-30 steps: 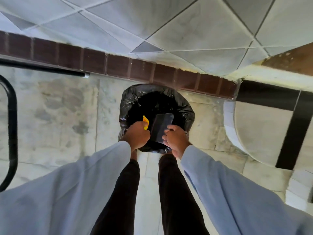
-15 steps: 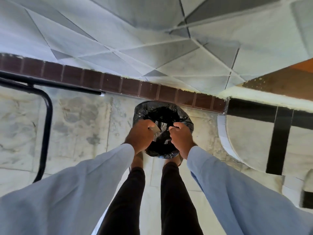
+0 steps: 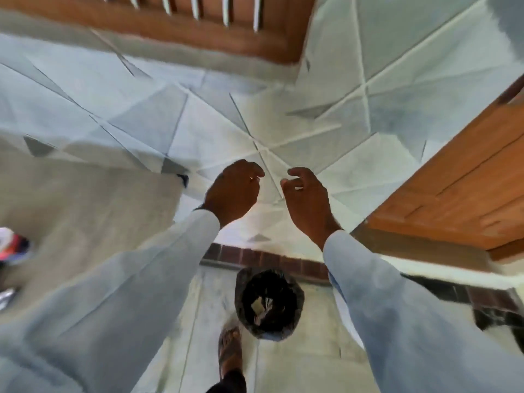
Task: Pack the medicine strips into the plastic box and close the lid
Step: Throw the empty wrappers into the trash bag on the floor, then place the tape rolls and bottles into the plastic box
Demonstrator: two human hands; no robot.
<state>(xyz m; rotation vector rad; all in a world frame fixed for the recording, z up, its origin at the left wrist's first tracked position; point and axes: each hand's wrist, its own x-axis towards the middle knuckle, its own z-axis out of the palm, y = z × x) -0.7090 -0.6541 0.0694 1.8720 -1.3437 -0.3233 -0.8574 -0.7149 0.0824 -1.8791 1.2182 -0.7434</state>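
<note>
My left hand (image 3: 234, 191) and my right hand (image 3: 307, 199) are raised in front of a tiled wall, fingers loosely curled and apart, with nothing in them. Below them on the floor stands a bin lined with a black bag (image 3: 269, 303); scraps of paper or foil (image 3: 262, 306) lie inside it. No medicine strips or plastic box can be made out; a silvery thing (image 3: 7, 297) at the far left edge is too blurred to name.
A wooden door (image 3: 459, 194) stands at the right and a wooden window frame (image 3: 175, 21) at the top. A brick-coloured skirting (image 3: 255, 258) runs behind the bin. My sandalled foot (image 3: 229, 347) is beside the bin. Colourful objects (image 3: 12, 245) sit at the far left.
Both hands have left the bin's mouth and risen, now empty; the dark sheet and yellow piece they held are gone from them. The view has swung upward and blurred.
</note>
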